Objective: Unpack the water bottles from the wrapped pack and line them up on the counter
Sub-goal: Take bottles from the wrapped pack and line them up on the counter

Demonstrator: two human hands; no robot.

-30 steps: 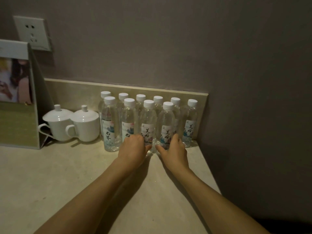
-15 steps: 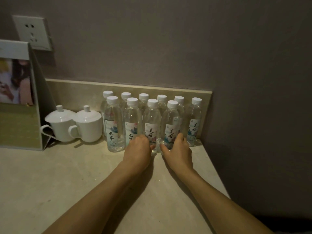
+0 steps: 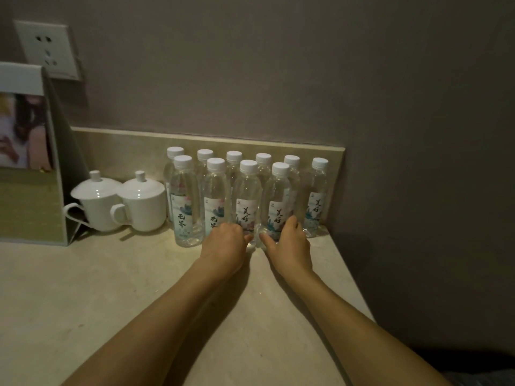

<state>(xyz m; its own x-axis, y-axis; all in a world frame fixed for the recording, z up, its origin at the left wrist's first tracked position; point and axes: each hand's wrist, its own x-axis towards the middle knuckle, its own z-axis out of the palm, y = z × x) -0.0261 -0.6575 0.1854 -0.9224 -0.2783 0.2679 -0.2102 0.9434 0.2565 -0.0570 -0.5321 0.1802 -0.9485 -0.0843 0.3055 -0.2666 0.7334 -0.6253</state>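
Stone-look surface (image 3: 83, 302) fills most of what I see, running back to a low upstand against a dull wall with a socket plate (image 3: 47, 48). At far left stands a printed card display (image 3: 28, 151), and beside it two lidded white cups (image 3: 119, 201), touching each other.

Right of the cups the water bottles (image 3: 186, 201) stand upright in two rows, long axes vertical: six white caps along the back and four in front, the front four packed shoulder to shoulder. No wrapping shows anywhere in view, so I judge the unpacking done and only the straightening left.

Both hands are down at the foot of the front row. My left hand (image 3: 225, 243) has its fingers curled round the base of the second front bottle (image 3: 216, 196), thumb reaching toward the third. My right hand (image 3: 289, 243) wraps the base of the fourth front bottle (image 3: 278, 201) (the rightmost of that row), thumb pointing inward. The third bottle (image 3: 246, 199) sits between the two thumbs, straight ahead of both hands and about equally near each; any nudge goes away from me, toward the back row.
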